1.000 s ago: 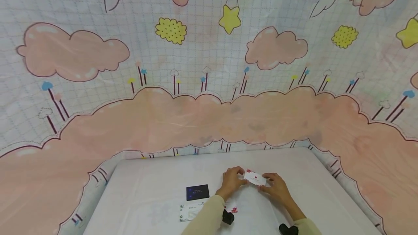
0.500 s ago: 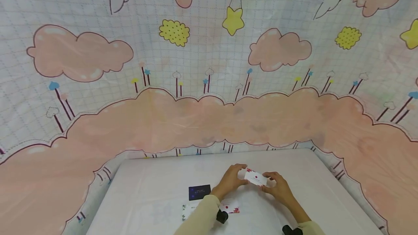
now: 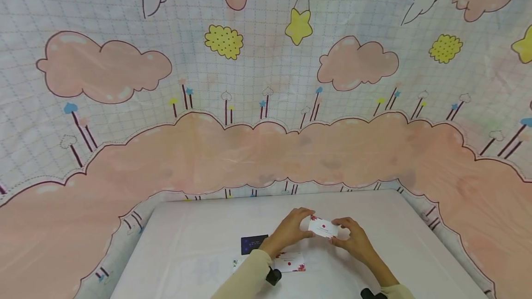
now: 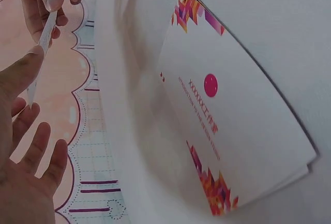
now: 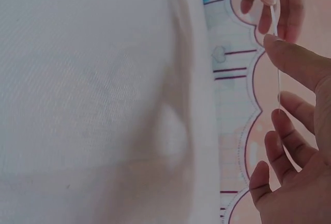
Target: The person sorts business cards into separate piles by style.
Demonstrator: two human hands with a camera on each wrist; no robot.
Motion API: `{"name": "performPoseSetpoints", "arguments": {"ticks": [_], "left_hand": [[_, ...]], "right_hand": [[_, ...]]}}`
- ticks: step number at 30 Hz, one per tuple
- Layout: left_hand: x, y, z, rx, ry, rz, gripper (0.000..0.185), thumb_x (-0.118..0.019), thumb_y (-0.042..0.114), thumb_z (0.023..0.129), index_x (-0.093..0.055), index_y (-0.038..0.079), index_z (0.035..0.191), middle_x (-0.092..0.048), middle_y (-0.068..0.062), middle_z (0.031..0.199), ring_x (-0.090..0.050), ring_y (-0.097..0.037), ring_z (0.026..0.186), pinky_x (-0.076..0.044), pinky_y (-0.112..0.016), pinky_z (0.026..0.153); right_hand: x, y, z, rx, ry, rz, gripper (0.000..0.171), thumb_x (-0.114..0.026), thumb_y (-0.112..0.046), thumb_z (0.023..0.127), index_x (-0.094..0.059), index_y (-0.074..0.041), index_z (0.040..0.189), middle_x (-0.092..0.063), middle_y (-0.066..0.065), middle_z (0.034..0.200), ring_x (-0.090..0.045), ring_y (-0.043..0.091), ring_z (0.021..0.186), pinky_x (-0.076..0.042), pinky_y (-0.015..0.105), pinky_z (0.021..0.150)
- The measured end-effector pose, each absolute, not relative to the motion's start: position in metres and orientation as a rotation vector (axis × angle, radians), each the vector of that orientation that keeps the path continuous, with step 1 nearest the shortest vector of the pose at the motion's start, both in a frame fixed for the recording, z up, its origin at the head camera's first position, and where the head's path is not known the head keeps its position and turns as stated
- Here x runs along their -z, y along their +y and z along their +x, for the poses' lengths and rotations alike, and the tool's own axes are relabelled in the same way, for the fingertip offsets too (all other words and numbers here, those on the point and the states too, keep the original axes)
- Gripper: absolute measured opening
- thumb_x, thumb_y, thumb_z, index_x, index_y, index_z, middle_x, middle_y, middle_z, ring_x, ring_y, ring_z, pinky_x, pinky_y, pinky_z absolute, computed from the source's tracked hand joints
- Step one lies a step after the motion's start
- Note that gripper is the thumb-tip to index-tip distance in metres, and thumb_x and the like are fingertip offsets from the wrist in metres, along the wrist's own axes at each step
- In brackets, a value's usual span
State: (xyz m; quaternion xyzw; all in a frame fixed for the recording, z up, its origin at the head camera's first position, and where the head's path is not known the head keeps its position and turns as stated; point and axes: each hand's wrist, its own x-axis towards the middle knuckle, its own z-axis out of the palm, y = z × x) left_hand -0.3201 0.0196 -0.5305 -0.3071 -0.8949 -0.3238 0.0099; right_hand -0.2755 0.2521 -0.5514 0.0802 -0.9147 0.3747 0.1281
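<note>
Both hands hold one white business card (image 3: 323, 227) with red corner patterns and a red dot, raised above the table. My left hand (image 3: 289, 230) pinches its left end between thumb and fingers, and my right hand (image 3: 352, 240) pinches the right end. Each wrist view shows the held card (image 4: 45, 40) almost edge-on. Below the left wrist lies a small stack of matching business cards (image 4: 243, 94), slightly fanned at one corner. A dark blue business card (image 3: 250, 244) lies left of the stack, its right part hidden by the left wrist.
A white card with green leaf print (image 3: 236, 262) lies below the dark one, mostly covered by the left sleeve (image 3: 245, 276). The white-covered table (image 3: 187, 234) meets a cloud-patterned cloth (image 3: 249, 156) behind it. Black straps with camera blocks (image 3: 273, 277) sit at the wrists.
My left forearm has shifted left, uncovering the card stack and hiding more of the dark and leaf-print cards. The held card stays between both hands, turned slightly. The head view has drifted a little.
</note>
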Motion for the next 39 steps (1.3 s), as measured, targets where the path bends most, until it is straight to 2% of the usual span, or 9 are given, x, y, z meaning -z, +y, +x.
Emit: {"name": "performPoseSetpoints", "arguments": {"ticks": [6, 11, 19, 34, 39], "left_hand": [[0.526, 0.011, -0.312, 0.900, -2.770, -0.990, 0.062, -0.076, 0.033, 0.085, -0.053, 0.018, 0.141, -0.053, 0.001, 0.141, -0.049, -0.019, 0.130, -0.044, -0.037, 0.108], [0.523, 0.003, -0.304, 0.861, -2.752, -0.992, 0.060, -0.074, 0.035, 0.086, -0.054, 0.018, 0.140, -0.052, 0.001, 0.139, -0.048, -0.017, 0.128, -0.045, -0.035, 0.107], [0.517, -0.006, -0.294, 0.824, -2.746, -0.944, 0.058, -0.076, 0.035, 0.085, -0.057, 0.023, 0.138, -0.052, 0.002, 0.136, -0.049, -0.016, 0.124, -0.047, -0.033, 0.105], [0.516, -0.031, -0.275, 0.719, -2.732, -0.882, 0.057, -0.077, 0.042, 0.083, -0.060, 0.020, 0.132, -0.056, 0.003, 0.129, -0.050, -0.016, 0.119, -0.046, -0.037, 0.102], [0.519, -0.040, -0.270, 0.722, -2.745, -0.871, 0.056, -0.078, 0.039, 0.082, -0.061, 0.019, 0.131, -0.057, 0.002, 0.128, -0.050, -0.017, 0.119, -0.046, -0.038, 0.101]], "right_hand": [[0.545, 0.245, -0.271, -1.101, -2.665, 0.280, 0.050, -0.088, -0.027, 0.071, -0.067, -0.016, 0.115, -0.063, 0.006, 0.121, -0.058, 0.027, 0.110, -0.048, 0.049, 0.090], [0.537, 0.238, -0.267, -1.102, -2.678, 0.308, 0.052, -0.087, -0.026, 0.072, -0.066, -0.016, 0.117, -0.063, 0.004, 0.121, -0.058, 0.024, 0.108, -0.048, 0.046, 0.087], [0.533, 0.229, -0.267, -1.084, -2.663, 0.358, 0.054, -0.088, -0.026, 0.071, -0.065, -0.014, 0.119, -0.063, 0.005, 0.121, -0.057, 0.025, 0.108, -0.046, 0.040, 0.083], [0.533, 0.213, -0.262, -1.096, -2.688, 0.454, 0.055, -0.088, -0.024, 0.071, -0.064, -0.017, 0.120, -0.063, -0.003, 0.120, -0.055, 0.019, 0.109, -0.047, 0.031, 0.082], [0.537, 0.207, -0.259, -1.072, -2.682, 0.522, 0.052, -0.087, -0.025, 0.071, -0.065, -0.018, 0.117, -0.063, -0.002, 0.119, -0.056, 0.022, 0.109, -0.050, 0.033, 0.082]]}}
